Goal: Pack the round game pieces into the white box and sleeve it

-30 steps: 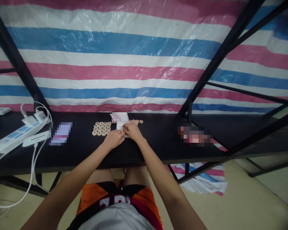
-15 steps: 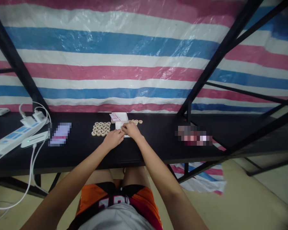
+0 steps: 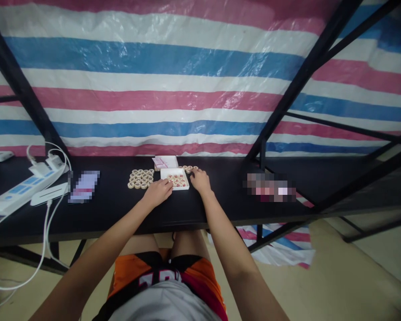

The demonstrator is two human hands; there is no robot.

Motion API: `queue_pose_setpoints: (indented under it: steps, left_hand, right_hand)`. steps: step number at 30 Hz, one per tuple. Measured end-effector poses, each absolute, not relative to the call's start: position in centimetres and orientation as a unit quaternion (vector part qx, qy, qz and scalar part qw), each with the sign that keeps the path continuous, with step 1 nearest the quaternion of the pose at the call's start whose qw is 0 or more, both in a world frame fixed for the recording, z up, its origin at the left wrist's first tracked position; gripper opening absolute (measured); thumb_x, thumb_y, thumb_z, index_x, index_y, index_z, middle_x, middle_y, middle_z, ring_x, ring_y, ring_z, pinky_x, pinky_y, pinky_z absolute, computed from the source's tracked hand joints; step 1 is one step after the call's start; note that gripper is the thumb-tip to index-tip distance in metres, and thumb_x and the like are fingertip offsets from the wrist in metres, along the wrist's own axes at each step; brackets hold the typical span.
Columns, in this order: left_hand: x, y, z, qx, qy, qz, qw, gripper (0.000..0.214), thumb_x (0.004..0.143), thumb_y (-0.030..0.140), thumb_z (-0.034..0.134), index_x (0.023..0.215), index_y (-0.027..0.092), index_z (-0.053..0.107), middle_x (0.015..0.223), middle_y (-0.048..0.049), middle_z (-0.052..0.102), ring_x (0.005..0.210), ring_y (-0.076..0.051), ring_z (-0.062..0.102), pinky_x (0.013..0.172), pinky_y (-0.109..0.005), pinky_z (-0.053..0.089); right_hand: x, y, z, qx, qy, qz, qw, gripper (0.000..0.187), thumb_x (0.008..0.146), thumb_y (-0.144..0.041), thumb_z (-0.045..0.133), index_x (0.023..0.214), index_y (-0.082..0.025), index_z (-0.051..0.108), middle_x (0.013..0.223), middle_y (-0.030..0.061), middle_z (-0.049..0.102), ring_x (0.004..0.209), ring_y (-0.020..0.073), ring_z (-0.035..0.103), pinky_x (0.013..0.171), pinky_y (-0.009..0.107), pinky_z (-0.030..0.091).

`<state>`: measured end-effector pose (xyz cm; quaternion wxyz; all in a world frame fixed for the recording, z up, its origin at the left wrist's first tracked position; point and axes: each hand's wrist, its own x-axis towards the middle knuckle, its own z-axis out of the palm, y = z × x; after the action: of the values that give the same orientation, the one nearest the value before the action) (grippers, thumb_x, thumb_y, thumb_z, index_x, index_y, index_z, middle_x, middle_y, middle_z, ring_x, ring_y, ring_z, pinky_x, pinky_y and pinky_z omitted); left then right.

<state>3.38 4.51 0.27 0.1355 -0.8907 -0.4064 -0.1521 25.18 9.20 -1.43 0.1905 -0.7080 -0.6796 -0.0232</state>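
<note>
A small white box (image 3: 187,184) lies on the black desk, with several round xiangqi pieces (image 3: 178,181) marked in red inside it. My left hand (image 3: 157,192) grips the box at its left front edge, fingers bent over the rim. Just right of the box, my right hand (image 3: 201,180) reaches to a short row of loose xiangqi pieces (image 3: 187,168); its fingers are slightly bent and apart, and the fingertips partly cover the row. A block of dark-marked xiangqi pieces (image 3: 141,179) sits in rows to the left of the box.
Behind the box stands another white box part (image 3: 170,162) with pink paper (image 3: 159,162) on it. To the left lie a blurred phone (image 3: 84,186), a white device (image 3: 50,195) and a power strip (image 3: 23,187) with cables. A blurred item (image 3: 269,187) lies right.
My right hand has moved right, from over the white box to the loose row of pieces. The red-marked pieces in the box are now uncovered. My left hand stays at the box.
</note>
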Motion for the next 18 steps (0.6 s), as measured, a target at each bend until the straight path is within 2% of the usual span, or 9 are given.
queue_pose_setpoints:
  steps: [7, 12, 18]
  left_hand:
    - [3.40, 4.36, 0.45, -0.890, -0.410, -0.146, 0.136, 0.023, 0.094, 0.026, 0.041, 0.091, 0.016, 0.061, 0.089, -0.0065, 0.061, 0.082, -0.017, 0.060, 0.065, -0.026, 0.041]
    - [3.45, 4.41, 0.36, -0.889, -0.410, -0.148, 0.143, 0.023, 0.094, 0.026, 0.040, 0.090, 0.016, 0.061, 0.088, -0.0065, 0.061, 0.080, -0.017, 0.060, 0.064, -0.026, 0.041]
    - [3.41, 4.55, 0.18, -0.890, -0.401, -0.159, 0.146, 0.022, 0.094, 0.026, 0.042, 0.088, 0.017, 0.061, 0.086, -0.0062, 0.061, 0.078, -0.017, 0.060, 0.065, -0.027, 0.042]
  right_hand:
    - [24.47, 9.25, -1.44, -0.696, -0.695, -0.032, 0.177, 0.040, 0.087, -0.022, 0.044, 0.126, -0.024, 0.053, 0.133, 0.0100, 0.049, 0.108, 0.0266, 0.050, 0.086, 0.037, 0.044]
    - [24.31, 9.04, -1.21, -0.702, -0.689, -0.024, 0.177, 0.035, 0.090, -0.029, 0.045, 0.123, -0.021, 0.053, 0.126, 0.0115, 0.053, 0.106, 0.0254, 0.051, 0.084, 0.035, 0.044]
    - [24.40, 9.09, -1.37, -0.702, -0.683, 0.004, 0.200, 0.025, 0.091, -0.026, 0.044, 0.111, -0.020, 0.057, 0.114, 0.0096, 0.061, 0.102, 0.0237, 0.056, 0.082, 0.032, 0.043]
